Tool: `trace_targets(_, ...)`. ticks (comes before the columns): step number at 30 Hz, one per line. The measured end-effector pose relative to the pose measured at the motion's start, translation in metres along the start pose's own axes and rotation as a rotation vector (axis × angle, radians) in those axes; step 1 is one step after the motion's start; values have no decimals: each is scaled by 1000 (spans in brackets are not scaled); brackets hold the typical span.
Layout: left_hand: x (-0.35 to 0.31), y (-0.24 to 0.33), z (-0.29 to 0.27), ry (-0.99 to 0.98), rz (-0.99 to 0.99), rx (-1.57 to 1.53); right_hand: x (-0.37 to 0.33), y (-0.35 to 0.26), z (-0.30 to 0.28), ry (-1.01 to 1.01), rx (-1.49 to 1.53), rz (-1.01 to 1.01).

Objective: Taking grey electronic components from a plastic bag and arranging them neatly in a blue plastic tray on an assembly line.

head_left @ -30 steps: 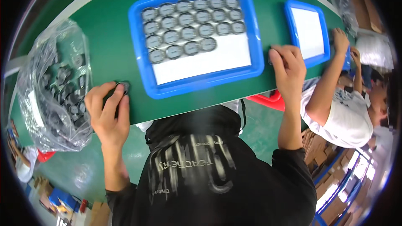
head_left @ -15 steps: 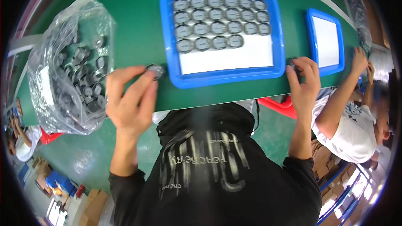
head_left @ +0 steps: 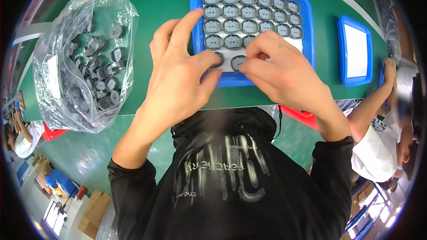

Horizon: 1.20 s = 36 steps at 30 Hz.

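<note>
Small oval dark-grey plastic parts (head_left: 231,26) with lighter faces lie in rows in a blue tray (head_left: 308,22) with a white bottom. Over the tray's near left corner, my left hand (head_left: 178,71) has thumb and a finger closed on one grey plastic part (head_left: 218,60), its forefinger stretched to the left rim. Just to the right, my right hand (head_left: 287,66) pinches a second part (head_left: 238,63), which sits in the same near row. My right fingers cover some of the row behind. Both parts appear to be down on the white bottom.
On the left of the green table (head_left: 155,0) lies a clear plastic bag (head_left: 95,120) of loose grey parts. A second blue tray (head_left: 369,53) with a white bottom stands at the right, near another person's arm (head_left: 373,91). Red stools show under the table edge.
Both hands have come in from either side of the tray to its near left part, each bringing a grey part to the near row. The whole view has shifted slightly.
</note>
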<state>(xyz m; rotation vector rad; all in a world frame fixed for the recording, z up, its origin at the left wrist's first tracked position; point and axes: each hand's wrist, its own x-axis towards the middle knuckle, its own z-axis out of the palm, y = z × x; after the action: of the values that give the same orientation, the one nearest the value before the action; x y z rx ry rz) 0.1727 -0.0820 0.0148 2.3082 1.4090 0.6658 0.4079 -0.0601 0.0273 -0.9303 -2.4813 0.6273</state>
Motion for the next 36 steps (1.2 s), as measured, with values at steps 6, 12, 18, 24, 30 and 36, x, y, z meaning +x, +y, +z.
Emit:
trace_targets(6, 4, -5, 6, 10, 45, -38, 9, 9, 11, -89, -95, -63)
trace_targets(12, 5, -11, 4, -22, 74, -71, 9, 9, 14, -56, -93, -41)
trace_targets(18, -4, -17, -12, 57, 82, -87, 17, 1, 6, -47, 5, -73)
trace_targets(24, -31, -66, -76, 169, -293, -3, 61, -13, -5, 54, 20, -128)
trace_targets(30, -48, -88, -78, 44, -231, 256, 196, -18, 83, -180, 20, -347)
trace_targets(36, -51, -94, -85, 323, -196, 214, 233, 7, 95, -144, 183, -347)
